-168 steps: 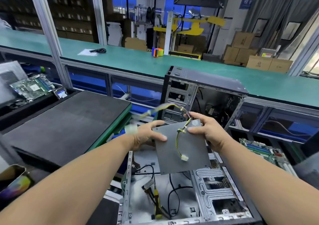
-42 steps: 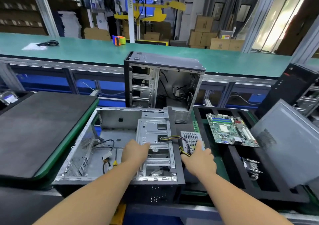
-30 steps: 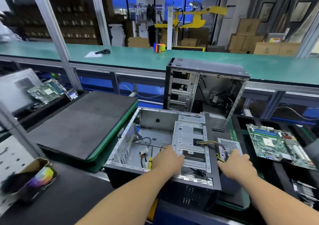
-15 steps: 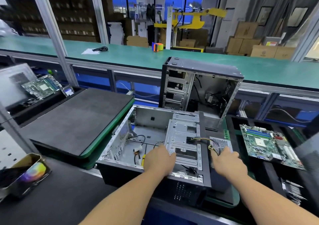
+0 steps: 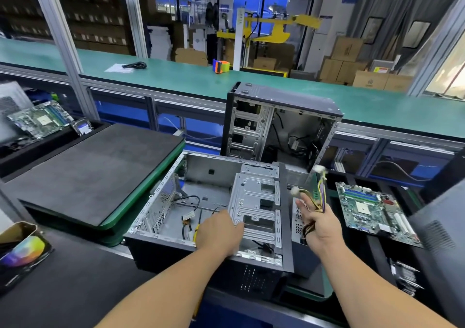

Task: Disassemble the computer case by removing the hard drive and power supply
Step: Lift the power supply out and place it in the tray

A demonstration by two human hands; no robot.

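An open computer case [image 5: 176, 192] lies on its side in front of me, its metal drive cage [image 5: 256, 202] at the right end. My left hand [image 5: 219, 232] rests inside the case at the cage's lower left edge, over a yellow-handled screwdriver [image 5: 195, 232]. The grey power supply [image 5: 298, 223] stands just right of the case. My right hand [image 5: 318, 223] grips its bundle of yellow and black cables [image 5: 320, 189], lifted so the white plugs swing up, blurred.
A second empty case [image 5: 281, 126] stands upright behind. A motherboard [image 5: 372, 209] lies in a black tray at the right, another motherboard [image 5: 40, 121] at the far left. A black foam pad [image 5: 95, 171] sits left of the case. A green conveyor [image 5: 176, 76] runs across the back.
The power supply, held over the case earlier, now stands right of it. In the last half second my right hand took its cables and raised them; my left hand stays inside the case.
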